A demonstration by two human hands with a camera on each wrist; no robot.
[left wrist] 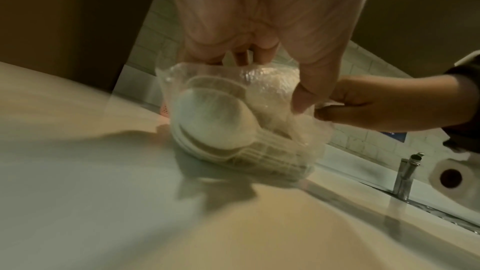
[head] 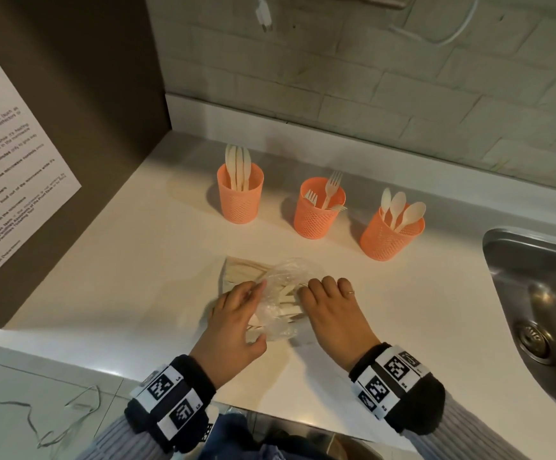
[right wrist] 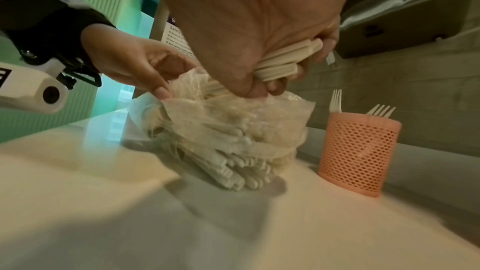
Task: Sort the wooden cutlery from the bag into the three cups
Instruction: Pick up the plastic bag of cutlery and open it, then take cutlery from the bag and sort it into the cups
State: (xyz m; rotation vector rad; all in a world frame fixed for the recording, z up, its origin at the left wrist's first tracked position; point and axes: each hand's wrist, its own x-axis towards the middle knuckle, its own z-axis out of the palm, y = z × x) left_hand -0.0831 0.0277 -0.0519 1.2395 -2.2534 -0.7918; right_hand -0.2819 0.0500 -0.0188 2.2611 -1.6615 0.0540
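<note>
A clear plastic bag point(head: 281, 287) of wooden cutlery lies on the white counter point(head: 137, 260) in front of three orange mesh cups. The left cup point(head: 239, 200) holds knives, the middle cup point(head: 318, 212) forks, the right cup point(head: 390, 239) spoons. My left hand point(head: 237, 313) pinches the bag's edge point(left wrist: 298, 100). My right hand point(head: 328, 303) reaches into the bag's mouth, fingers curled round a bunch of wooden handles point(right wrist: 283, 61). Spoon bowls point(left wrist: 210, 118) show through the plastic in the left wrist view. The fork cup point(right wrist: 359, 153) stands just beyond the bag point(right wrist: 233, 130) in the right wrist view.
A steel sink point(head: 542, 303) lies at the right with a tap point(left wrist: 405, 176) and a paper roll point(left wrist: 451, 174). A brown panel with a printed notice point(head: 8, 180) bounds the left. A tiled wall stands behind the cups. A cable point(head: 436, 31) hangs on the wall.
</note>
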